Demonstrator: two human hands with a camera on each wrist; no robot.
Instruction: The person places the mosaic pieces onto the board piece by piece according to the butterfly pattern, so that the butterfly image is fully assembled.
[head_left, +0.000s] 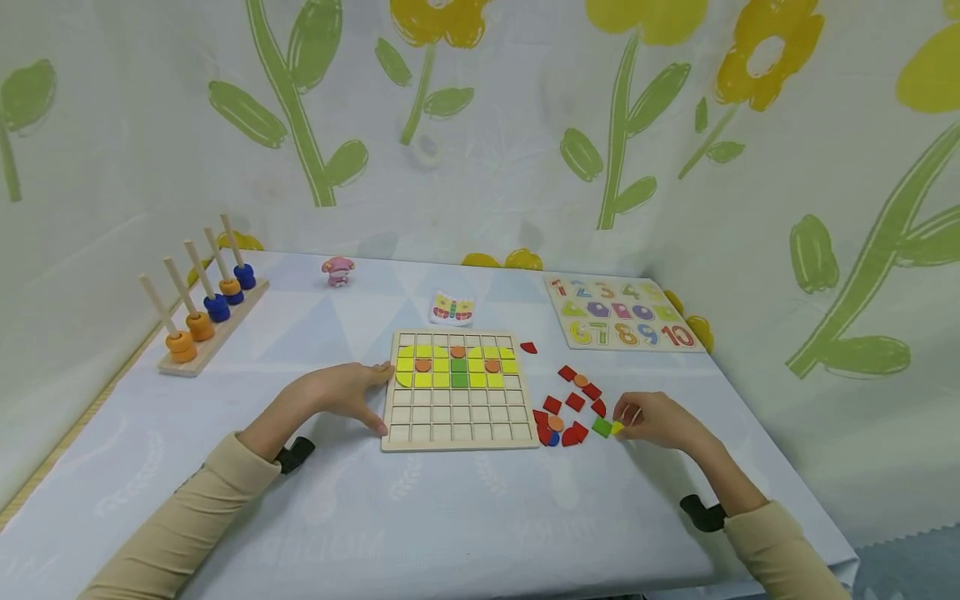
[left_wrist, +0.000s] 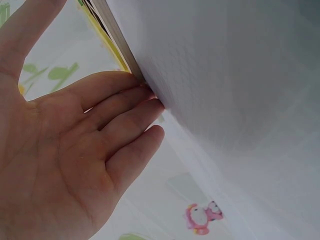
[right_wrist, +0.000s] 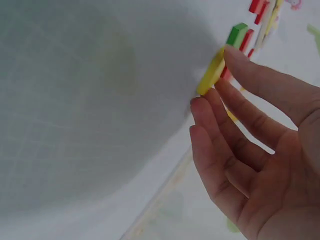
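Observation:
A wooden grid board [head_left: 453,417] lies flat on the table, its upper rows filled with yellow, green and orange tiles. My left hand [head_left: 351,392] touches the board's left edge, thumb near the lower corner and fingers higher up; the left wrist view has these fingers [left_wrist: 131,122] fairly straight against the rim. Right of the loose pieces, my right hand [head_left: 660,419] pinches a yellow tile [right_wrist: 212,71] between thumb and fingers, low over the table. A green square tile [head_left: 602,427] lies just beside it. The yellow tile's full shape is partly hidden by the fingers.
Loose red tiles [head_left: 575,402], with orange and blue rounds, lie right of the board. Behind it is a small pattern card [head_left: 452,308]. A number puzzle [head_left: 626,312] sits back right, a pink figurine [head_left: 338,271] back left, a peg stacker [head_left: 217,329] far left.

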